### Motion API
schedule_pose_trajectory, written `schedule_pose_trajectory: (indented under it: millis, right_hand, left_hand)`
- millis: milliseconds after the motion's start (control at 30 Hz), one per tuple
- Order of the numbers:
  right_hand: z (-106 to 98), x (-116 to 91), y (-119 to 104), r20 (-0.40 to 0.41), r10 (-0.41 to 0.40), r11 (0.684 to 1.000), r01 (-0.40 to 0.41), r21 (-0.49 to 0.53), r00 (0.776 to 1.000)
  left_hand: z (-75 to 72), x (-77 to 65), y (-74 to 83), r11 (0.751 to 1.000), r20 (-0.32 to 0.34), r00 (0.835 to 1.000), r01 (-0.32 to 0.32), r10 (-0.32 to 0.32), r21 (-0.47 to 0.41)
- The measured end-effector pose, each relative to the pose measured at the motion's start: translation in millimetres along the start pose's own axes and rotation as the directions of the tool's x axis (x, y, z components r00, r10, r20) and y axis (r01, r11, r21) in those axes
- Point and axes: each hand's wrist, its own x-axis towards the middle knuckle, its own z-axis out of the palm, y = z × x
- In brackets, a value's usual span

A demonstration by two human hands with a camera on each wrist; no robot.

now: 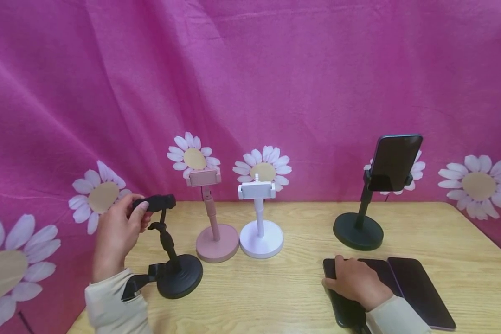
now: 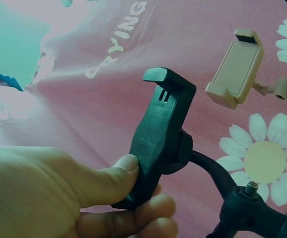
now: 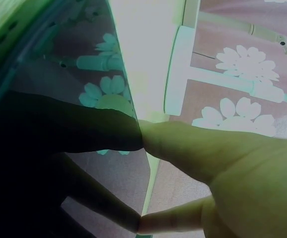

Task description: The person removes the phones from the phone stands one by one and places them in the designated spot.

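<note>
On the left, my left hand (image 1: 118,227) pinches the end of the black clamp (image 2: 158,134) of a phone stand between thumb and fingers. The stand's round black base (image 1: 180,277) rests on the table, and its clamp is tilted in the wrist view. My right hand (image 1: 359,280) lies over a dark phone (image 1: 343,308) flat on the table. Two fingertips (image 3: 146,134) touch the phone's glossy screen (image 3: 99,106) near its edge, and their reflections show in it. Part of that phone is hidden beneath the hand.
A pink phone stand (image 1: 217,243) and a white one (image 1: 261,239) stand side by side in the middle. A black stand (image 1: 359,230) at the back right holds an upright phone (image 1: 394,162). Another phone (image 1: 421,292) lies right of my right hand. A flowered pink cloth (image 1: 317,93) hangs behind.
</note>
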Motion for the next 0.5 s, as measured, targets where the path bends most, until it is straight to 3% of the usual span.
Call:
schedule_pose_trajectory:
  millis: [300, 400, 500]
  right_hand:
    - [-3.9, -0.8, -0.4, -0.002, 0.014, 1.000, -0.014, 0.005, 1.000]
    - [-6.8, -2.1, 1.3, -0.003, 0.021, 0.999, -0.021, 0.031, 1.000]
    - [-16.4, -4.7, 4.0, -0.040, 0.026, 0.997, -0.023, 0.074, 0.999]
  left_hand:
    - [-4.9, -3.0, 8.1, 0.990, -0.008, 1.000, 0.023, -0.022, 0.142]
    - [-7.3, -8.5, 17.2, 0.981, -0.100, 0.995, 0.048, -0.030, 0.186]
    - [-7.4, -16.2, 34.1, 0.984, -0.239, 0.971, 0.035, 0.008, 0.174]
